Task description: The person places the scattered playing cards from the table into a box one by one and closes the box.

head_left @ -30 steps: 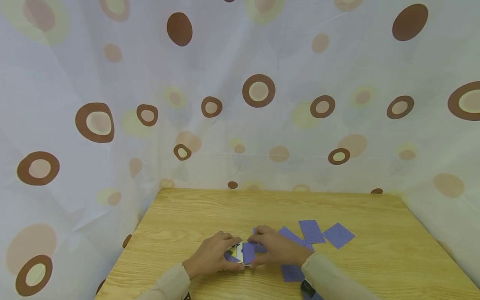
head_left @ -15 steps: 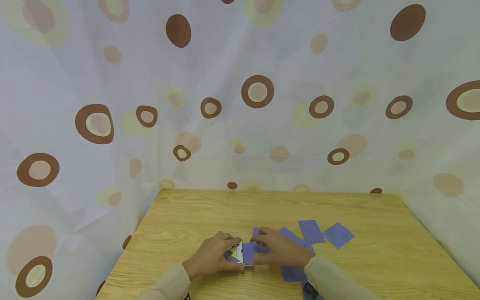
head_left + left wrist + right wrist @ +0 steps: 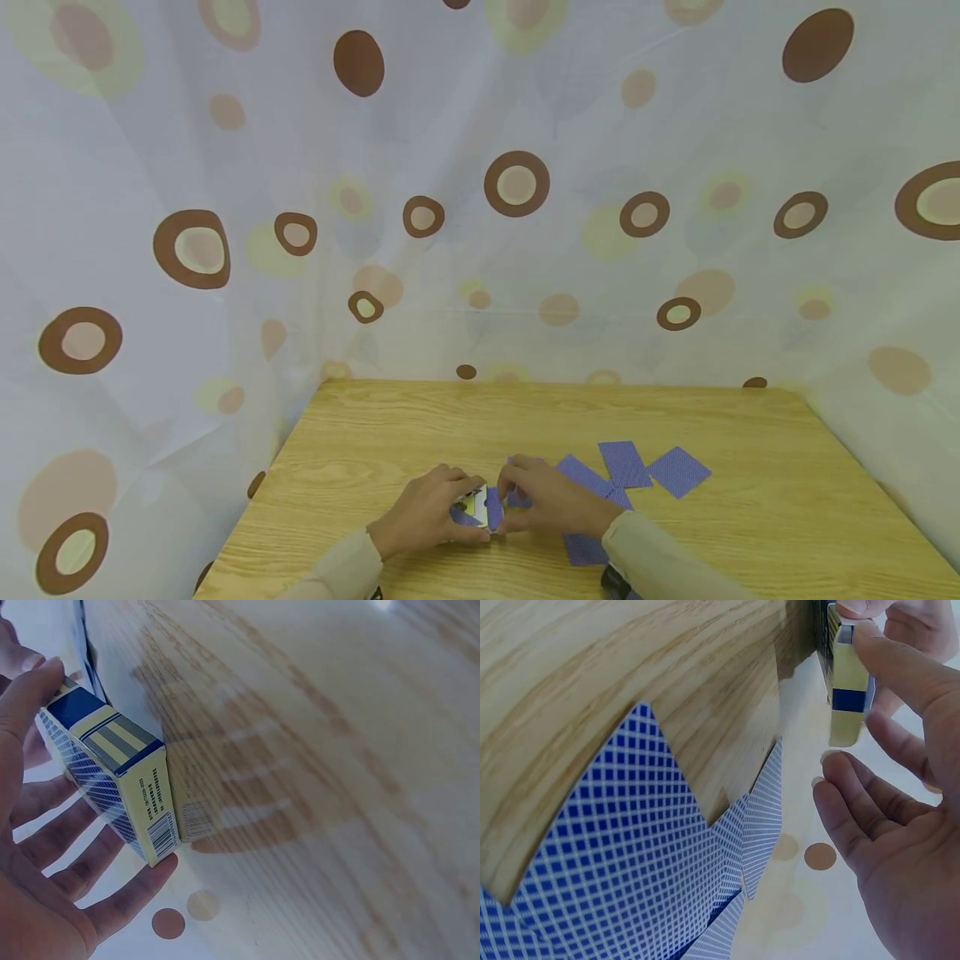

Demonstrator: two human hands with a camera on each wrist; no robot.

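Note:
A small card box (image 3: 112, 765), cream with blue check and a barcode on one end, stands on edge on the table. In the head view my left hand (image 3: 429, 512) grips its left part, thumb along the near side and fingers over the far side. My right hand (image 3: 551, 500) is at the box's right end, with thumb and curled index finger at its edges. In the right wrist view a cream end flap (image 3: 849, 697) with a blue band shows beside the right thumb (image 3: 900, 671); the other fingers hang below it.
Several blue-checked playing cards (image 3: 637, 840) lie face down and overlapping to the right of the box, some under the right forearm. Another card (image 3: 678, 472) lies farther right on the wooden table (image 3: 390, 425). A spotted curtain (image 3: 480, 250) surrounds the table's back and sides.
My right hand's index finger has drawn in and curled more at the box's right end, after shifting slightly right. My left hand and the loose cards have stayed in place.

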